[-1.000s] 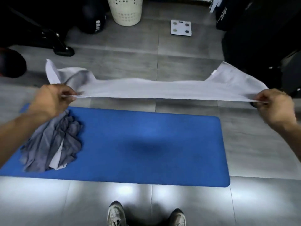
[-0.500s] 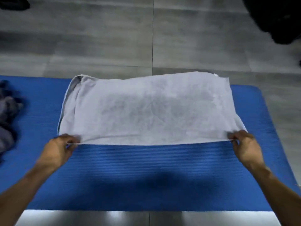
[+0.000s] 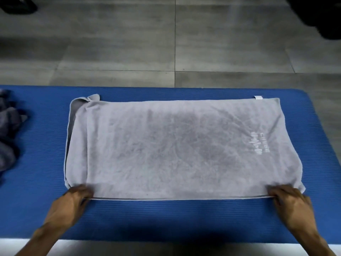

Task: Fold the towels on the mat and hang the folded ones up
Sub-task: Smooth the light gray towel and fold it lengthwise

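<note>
Hands: left (image 3: 73, 202), right (image 3: 289, 204), fingers pinching towel (image 3: 166, 145) near corners on mat (image 3: 184, 215).

Floor of large grey matte stone-look tiles (image 3: 118, 43), thin dark grout lines crossing. Dark bulky object, blurred (image 3: 317, 13), at the top right corner; another dark shape (image 3: 16, 5) at the top left. Bright glare strip on the glossy floor (image 3: 147, 249) along the bottom edge.
</note>
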